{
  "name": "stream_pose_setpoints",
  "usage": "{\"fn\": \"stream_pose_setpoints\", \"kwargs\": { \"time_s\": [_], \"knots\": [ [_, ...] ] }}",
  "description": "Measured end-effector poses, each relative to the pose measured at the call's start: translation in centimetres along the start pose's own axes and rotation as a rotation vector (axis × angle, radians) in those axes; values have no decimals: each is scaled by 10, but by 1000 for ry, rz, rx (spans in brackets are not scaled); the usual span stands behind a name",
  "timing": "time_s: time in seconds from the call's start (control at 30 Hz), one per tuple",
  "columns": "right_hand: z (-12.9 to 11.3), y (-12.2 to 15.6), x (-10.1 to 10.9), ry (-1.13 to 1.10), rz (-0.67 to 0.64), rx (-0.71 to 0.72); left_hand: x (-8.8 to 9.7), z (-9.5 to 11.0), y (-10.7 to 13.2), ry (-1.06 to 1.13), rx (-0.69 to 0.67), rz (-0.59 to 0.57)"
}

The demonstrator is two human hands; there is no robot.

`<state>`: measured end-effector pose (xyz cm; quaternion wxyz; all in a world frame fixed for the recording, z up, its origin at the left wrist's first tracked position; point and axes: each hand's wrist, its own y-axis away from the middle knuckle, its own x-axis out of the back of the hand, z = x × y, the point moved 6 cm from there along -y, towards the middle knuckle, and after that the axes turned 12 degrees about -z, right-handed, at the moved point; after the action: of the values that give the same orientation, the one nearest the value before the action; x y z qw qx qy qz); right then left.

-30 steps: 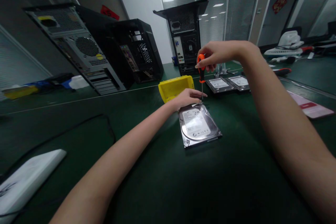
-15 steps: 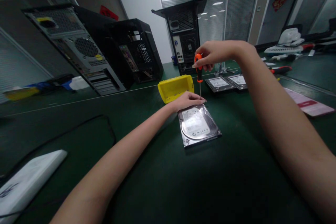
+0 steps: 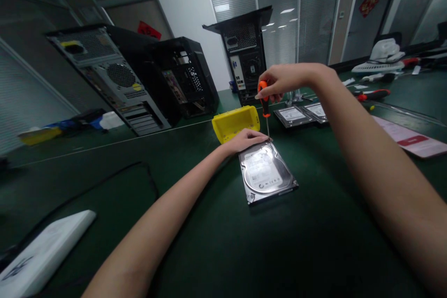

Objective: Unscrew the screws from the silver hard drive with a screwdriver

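Note:
A silver hard drive (image 3: 267,172) lies label up on the dark green table. My left hand (image 3: 244,141) grips its far edge, with the fingertips together at the far right corner. My right hand (image 3: 277,83) is closed around the orange and black handle of a screwdriver (image 3: 266,111). The screwdriver stands almost upright, its tip at that same corner beside my left fingertips. Whether a screw sits under the tip is too small to make out. Just behind my left hand is a yellow box (image 3: 234,123) with small bits inside.
Two more hard drives (image 3: 292,115) lie behind to the right. Black computer cases (image 3: 244,63) stand at the back. On the right are a pink-and-white card (image 3: 412,139) and red-handled tools (image 3: 373,95). A white box (image 3: 45,251) and a black cable (image 3: 101,179) lie left.
The whole view has shifted slightly, so things sit a little lower. Both hands keep their places, the screwdriver still upright at the drive's far right corner.

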<state>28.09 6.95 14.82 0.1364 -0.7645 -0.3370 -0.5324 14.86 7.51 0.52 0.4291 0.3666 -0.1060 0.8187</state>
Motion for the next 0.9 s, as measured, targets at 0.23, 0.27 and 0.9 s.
{"fn": "stream_pose_setpoints", "kwargs": {
  "time_s": [0.23, 0.27, 0.9],
  "knots": [
    [1, -1, 1, -15, 1, 13, -1, 3, 1, -44, -19, -8],
    [1, -1, 1, -15, -3, 12, -1, 4, 1, -45, -17, -8],
    [1, 1, 2, 10, 14, -8, -2, 1, 1, -59, -14, 22]
  ]
}}
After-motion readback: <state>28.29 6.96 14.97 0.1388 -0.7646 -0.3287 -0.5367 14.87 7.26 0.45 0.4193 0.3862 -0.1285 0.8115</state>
